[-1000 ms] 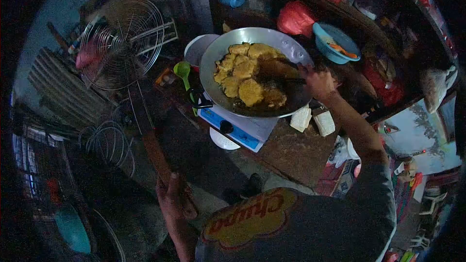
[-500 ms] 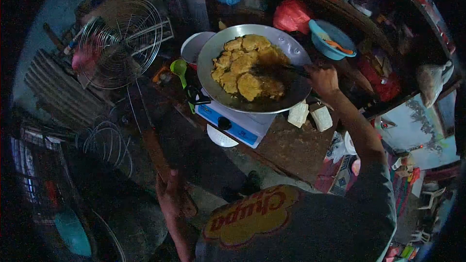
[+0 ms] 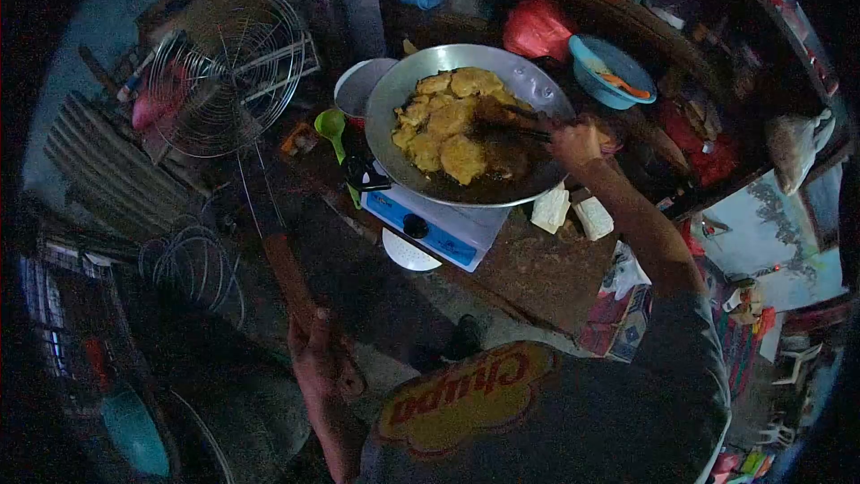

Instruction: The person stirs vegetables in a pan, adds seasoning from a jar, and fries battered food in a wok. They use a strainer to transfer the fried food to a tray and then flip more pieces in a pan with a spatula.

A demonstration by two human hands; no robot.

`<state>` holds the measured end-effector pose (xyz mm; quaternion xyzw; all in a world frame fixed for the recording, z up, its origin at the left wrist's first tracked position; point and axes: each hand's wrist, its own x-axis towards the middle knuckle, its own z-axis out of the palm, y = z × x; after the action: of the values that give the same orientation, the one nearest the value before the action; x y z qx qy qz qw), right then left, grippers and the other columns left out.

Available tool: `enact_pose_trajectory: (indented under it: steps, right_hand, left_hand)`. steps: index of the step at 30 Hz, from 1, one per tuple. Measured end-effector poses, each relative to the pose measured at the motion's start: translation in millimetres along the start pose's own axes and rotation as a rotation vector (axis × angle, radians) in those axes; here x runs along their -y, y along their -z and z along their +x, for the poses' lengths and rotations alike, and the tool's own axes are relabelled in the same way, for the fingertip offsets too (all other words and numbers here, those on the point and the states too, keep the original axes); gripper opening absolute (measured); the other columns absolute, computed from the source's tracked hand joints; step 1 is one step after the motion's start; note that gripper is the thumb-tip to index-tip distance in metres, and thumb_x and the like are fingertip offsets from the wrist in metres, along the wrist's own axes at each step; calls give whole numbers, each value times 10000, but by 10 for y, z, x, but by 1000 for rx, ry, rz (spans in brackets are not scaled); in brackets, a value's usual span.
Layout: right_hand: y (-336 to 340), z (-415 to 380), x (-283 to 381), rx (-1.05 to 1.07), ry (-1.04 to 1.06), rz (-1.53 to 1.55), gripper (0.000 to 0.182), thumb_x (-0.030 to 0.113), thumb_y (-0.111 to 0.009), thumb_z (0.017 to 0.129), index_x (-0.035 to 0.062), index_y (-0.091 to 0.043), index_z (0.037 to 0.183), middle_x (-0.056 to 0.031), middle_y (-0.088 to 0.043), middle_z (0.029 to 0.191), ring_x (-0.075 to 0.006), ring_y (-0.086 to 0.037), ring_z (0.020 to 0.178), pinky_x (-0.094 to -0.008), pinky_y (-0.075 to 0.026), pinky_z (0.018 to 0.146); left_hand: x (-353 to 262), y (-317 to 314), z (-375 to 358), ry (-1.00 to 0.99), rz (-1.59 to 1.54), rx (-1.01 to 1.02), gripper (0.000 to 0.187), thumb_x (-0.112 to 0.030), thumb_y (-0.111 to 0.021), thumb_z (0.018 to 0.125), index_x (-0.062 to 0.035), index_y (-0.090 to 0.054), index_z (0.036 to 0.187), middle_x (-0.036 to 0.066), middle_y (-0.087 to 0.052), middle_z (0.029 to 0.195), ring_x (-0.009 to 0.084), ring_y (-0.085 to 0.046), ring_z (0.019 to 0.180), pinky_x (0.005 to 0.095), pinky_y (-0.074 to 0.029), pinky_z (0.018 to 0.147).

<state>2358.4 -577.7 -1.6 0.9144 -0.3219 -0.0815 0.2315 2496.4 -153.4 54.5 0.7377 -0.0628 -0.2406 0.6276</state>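
My left hand (image 3: 320, 350), low in the view, is closed around the wooden handle of a wire skimmer (image 3: 228, 72). The skimmer's round mesh head is raised beyond the hand, left of the stove, with no food visible in it. My right hand (image 3: 578, 143) reaches over the right rim of a wide metal wok (image 3: 381, 112) and grips a dark tongs-like utensil (image 3: 524, 132). Its far end is blurred among golden fritters (image 3: 443, 125) lying in dark oil. The wok sits on a white and blue gas stove (image 3: 430, 231).
A green ladle (image 3: 330, 125) and a white pot (image 3: 360, 85) are left of the wok. Behind it are a red plastic bag (image 3: 536, 29) and a blue bowl (image 3: 618, 76) holding an orange utensil. Pale blocks (image 3: 550, 210) lie on the wooden table (image 3: 546, 278) near the wok's right side.
My right hand has moved left and further over the wok with the utensil. The fritter at the lower right shows less, with more dark oil there. The skimmer has shifted slightly.
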Motion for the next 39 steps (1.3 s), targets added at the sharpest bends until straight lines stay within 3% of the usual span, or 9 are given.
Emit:
enact_pose_trajectory:
  steps: [5,7,12,17,24,27,30,35,39]
  right_hand:
    - [272,-250,-168,-65,-150,-34,399,386,-587,675,234,-530,1040,-65,-581,888,-207,-578,764,-337,-459,646]
    - [486,-294,-332,162,-307,196,430,400,-600,664,239,-520,1055,-75,-579,892,-224,-573,790,-345,-459,668]
    - [-21,-418,-984,-177,-213,641,438,407,-625,635,194,-556,1011,-82,-575,929,-236,-557,864,-313,-440,741]
    - [191,-260,-1052,31,-423,285,502,431,-613,630,168,-523,1048,-72,-575,933,-246,-562,849,-333,-449,720]
    - [-192,537,-432,-174,-8,-26,480,399,-614,623,158,-527,1029,-99,-562,897,-235,-577,754,-371,-452,654]
    - [-406,687,-377,-632,145,-116,443,358,-621,626,177,-534,1020,-93,-573,835,-226,-579,731,-354,-458,604]
    - [131,514,-365,-61,-99,121,384,341,-631,620,204,-573,973,-85,-581,857,-212,-583,709,-348,-463,566]
    - [79,387,-894,-293,24,298,248,310,-608,629,253,-612,870,-40,-590,813,-201,-579,703,-334,-457,572]
    - [-96,483,-1284,79,169,628,202,278,-582,645,267,-609,844,-30,-579,836,-229,-575,742,-336,-446,658]
  left_hand:
    - [-9,6,-35,47,-9,-135,370,-310,-548,766,-53,-465,1019,31,-501,734,115,-481,609,252,-383,543]
    - [-26,27,-29,50,38,-140,378,-308,-549,765,-52,-463,1029,31,-504,743,113,-482,616,249,-383,546]
    - [-91,-2,-24,107,45,-153,392,-298,-547,768,-51,-454,1058,35,-506,762,114,-486,608,248,-383,540]
    - [-91,18,4,41,32,-33,271,-270,-522,787,-48,-471,934,26,-491,670,114,-473,533,247,-377,495]
    - [-113,-140,-35,29,27,-136,196,-220,-503,799,-50,-463,886,24,-479,629,110,-462,514,248,-379,472]
    - [143,-16,58,46,-306,-65,184,-196,-510,795,-49,-459,893,26,-485,651,111,-469,534,256,-387,471]
    - [153,32,43,31,-59,-28,199,-192,-518,791,-47,-454,911,26,-491,685,108,-476,562,249,-392,473]
    - [30,-73,-3,142,-102,-126,251,-214,-537,777,-47,-452,945,23,-487,672,112,-471,539,244,-391,475]
    - [-18,-107,5,59,-161,-54,262,-223,-539,772,-49,-450,946,22,-476,641,107,-456,510,241,-379,464]
